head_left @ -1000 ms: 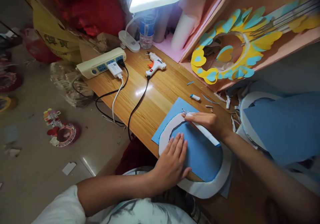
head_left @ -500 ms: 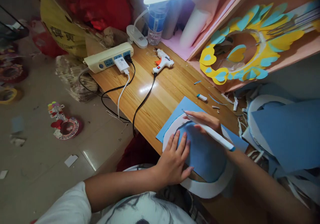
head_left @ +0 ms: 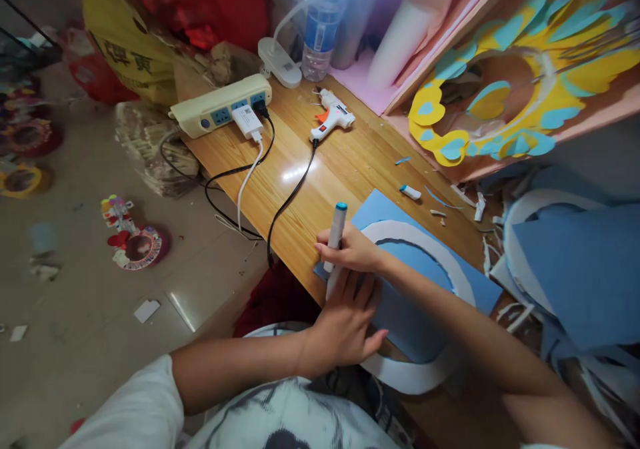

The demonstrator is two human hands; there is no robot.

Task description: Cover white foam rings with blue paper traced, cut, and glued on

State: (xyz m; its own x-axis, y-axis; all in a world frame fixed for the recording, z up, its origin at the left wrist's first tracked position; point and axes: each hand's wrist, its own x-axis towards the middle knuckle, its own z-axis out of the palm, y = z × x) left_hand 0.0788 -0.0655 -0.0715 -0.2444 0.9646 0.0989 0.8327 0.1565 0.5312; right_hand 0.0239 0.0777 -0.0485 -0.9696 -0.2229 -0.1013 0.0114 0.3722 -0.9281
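My right hand (head_left: 353,245) grips a white marker (head_left: 337,225) with a blue end, held nearly upright at the left edge of a white ring (head_left: 425,239). Spread fingers of my left hand (head_left: 345,319) press down on the ring, just below my right hand. Beneath the ring lies a sheet of blue paper (head_left: 377,209), seen around it and through its opening. The near part of the ring extends past the table's front edge. The marker's tip is hidden behind my hands. A marker cap (head_left: 410,192) rests on the table beyond the paper.
A hot glue gun (head_left: 333,115) lies at the back, its black cord running to the front edge. A power strip (head_left: 220,105) with a charger stands at the left corner. Paper scraps and another ring with blue paper (head_left: 575,269) are at right; a water bottle (head_left: 320,39) is behind.
My right hand has moved left from the ring's far side to its left edge, turning the marker from slanted to nearly upright. My left hand stays on the ring.
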